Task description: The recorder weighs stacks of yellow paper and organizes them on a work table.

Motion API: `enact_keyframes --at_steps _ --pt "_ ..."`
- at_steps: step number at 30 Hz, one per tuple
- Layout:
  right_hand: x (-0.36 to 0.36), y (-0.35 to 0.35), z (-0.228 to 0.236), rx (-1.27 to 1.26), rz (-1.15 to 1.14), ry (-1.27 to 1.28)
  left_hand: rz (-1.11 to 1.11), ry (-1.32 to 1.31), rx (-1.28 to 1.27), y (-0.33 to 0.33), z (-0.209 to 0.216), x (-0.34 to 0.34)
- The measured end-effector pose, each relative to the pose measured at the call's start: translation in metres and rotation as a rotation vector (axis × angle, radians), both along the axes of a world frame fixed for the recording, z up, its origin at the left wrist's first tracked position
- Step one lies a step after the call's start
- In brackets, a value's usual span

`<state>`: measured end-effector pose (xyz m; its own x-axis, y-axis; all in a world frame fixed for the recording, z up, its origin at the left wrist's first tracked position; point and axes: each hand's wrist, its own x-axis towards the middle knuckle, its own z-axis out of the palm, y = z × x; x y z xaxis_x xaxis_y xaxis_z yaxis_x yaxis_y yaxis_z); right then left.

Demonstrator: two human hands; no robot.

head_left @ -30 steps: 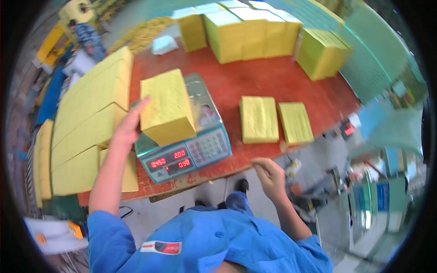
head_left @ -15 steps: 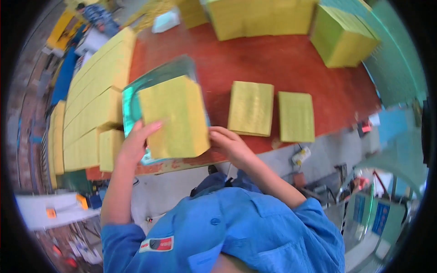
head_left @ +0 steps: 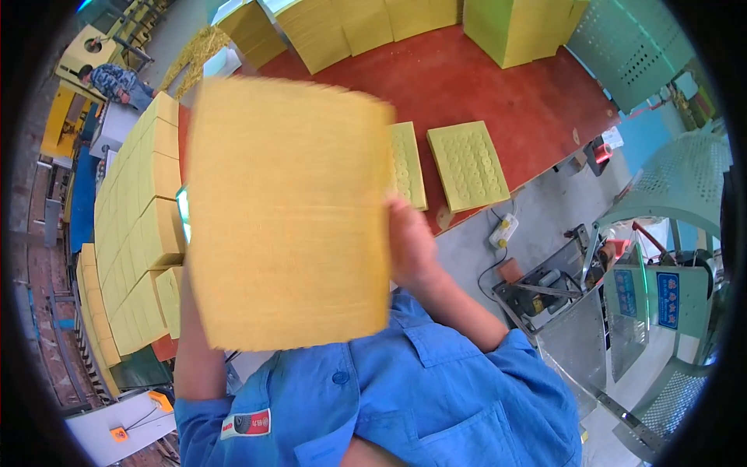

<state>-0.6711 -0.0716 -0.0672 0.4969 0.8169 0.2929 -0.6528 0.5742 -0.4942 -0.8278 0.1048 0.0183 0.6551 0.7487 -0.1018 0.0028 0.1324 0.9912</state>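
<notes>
Close before the chest of a person in a blue shirt (head_left: 373, 381), a big yellow block (head_left: 292, 210) is held up, its broad, slightly blurred face hiding much of what lies behind. As for the hands, the right hand (head_left: 412, 241) pinches the block's three o'clock edge, thumb along the side, its fingers mostly out of sight; the left hand is behind the block, so I cannot tell how it grips, though the left forearm (head_left: 201, 335) runs up to the lower left edge.

Taking the block as the clock's centre, two low yellow stacks (head_left: 468, 165) lie between two and three o'clock on the red tabletop (head_left: 436, 78), the nearer one partly covered. Toward half past twelve stands a row of tall yellow blocks (head_left: 358, 31), with a greenish-yellow block (head_left: 521, 31) nearer two o'clock. Around nine o'clock rises a large bank of yellow blocks (head_left: 136, 241). At ten, farther off, I see a co-worker in patterned blue (head_left: 120, 82); at three, a white power strip (head_left: 504, 232).
</notes>
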Motion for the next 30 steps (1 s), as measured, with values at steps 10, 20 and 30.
enact_keyframes --at_steps 10,20,30 --pt "0.065 -0.045 0.013 -0.443 -0.699 -0.403 -0.258 -0.174 -0.130 -0.067 -0.070 0.111" --pt "0.087 0.010 0.043 -1.011 -0.647 -1.029 -0.167 -0.290 -0.887 -0.054 -0.127 0.125" --pt "0.068 0.026 0.028 -1.111 -0.702 -1.617 -0.176 -0.007 -0.836 -0.065 -0.123 0.076"
